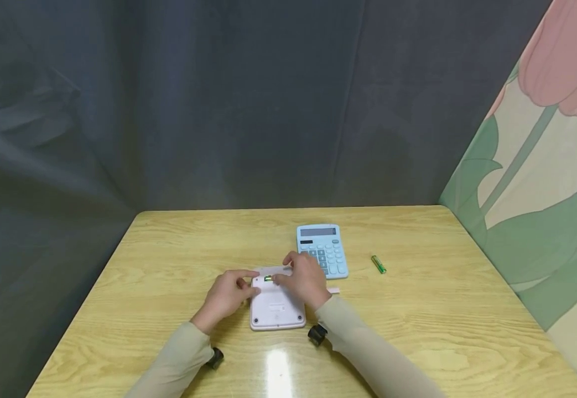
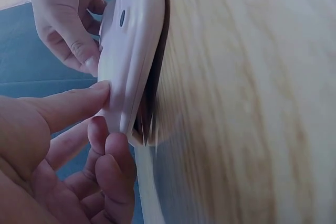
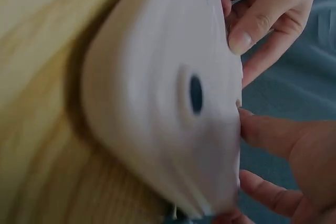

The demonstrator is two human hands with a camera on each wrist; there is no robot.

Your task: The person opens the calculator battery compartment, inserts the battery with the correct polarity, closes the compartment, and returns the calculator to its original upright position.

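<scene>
A pale pink calculator lies back side up on the table. At its far end a green battery shows in a slot in the back. My left hand holds the calculator's left edge, thumb on the back and fingers at the side. Across the far right part reaches my right hand, its thumb touching the back beside the battery and its fingers spread toward the far edge. That thumb partly hides the slot.
A light blue calculator lies face up just behind my right hand. Farther right is a loose green battery. A small pink piece rests beside my right wrist. Dark cloth hangs behind the wooden table.
</scene>
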